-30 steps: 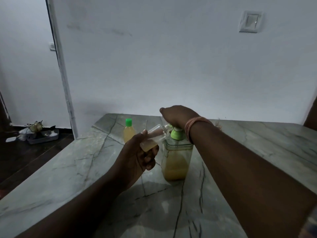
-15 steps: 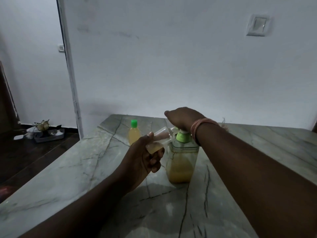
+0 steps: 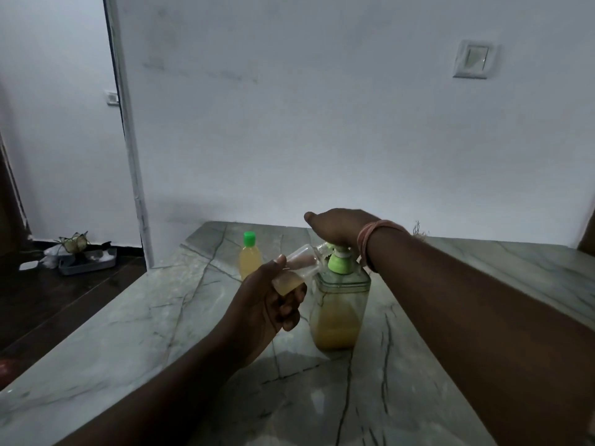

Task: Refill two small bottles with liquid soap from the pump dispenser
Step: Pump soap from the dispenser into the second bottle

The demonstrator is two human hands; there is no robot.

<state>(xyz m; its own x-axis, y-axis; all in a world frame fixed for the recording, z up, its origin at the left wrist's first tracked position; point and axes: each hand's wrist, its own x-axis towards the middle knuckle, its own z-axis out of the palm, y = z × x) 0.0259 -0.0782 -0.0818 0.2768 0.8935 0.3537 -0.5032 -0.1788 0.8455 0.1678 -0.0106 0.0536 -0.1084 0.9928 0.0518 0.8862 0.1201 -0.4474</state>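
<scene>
Two hands share the job: the left hand [image 3: 270,304] grips the tilted open bottle [image 3: 294,272] at the pump dispenser [image 3: 339,304] spout to catch soap, while the flat right hand [image 3: 338,226] presses the pump, the capped bottle [image 3: 249,255] farther left.

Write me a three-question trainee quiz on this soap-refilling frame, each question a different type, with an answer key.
1. Multiple choice: what does the left hand hold? A) a green cap B) a small clear bottle, tilted, mouth toward the pump spout C) a sponge
2. True or false: the right hand rests on top of the pump dispenser.
3. Fill in: the capped bottle standing on the marble counter has a ____ cap.

Key
1. B: the open small bottle is uncapped and holds a little yellowish soap.
2. True: the palm covers the pump head; whether its fingers curl I cannot tell.
3. Green.
</scene>
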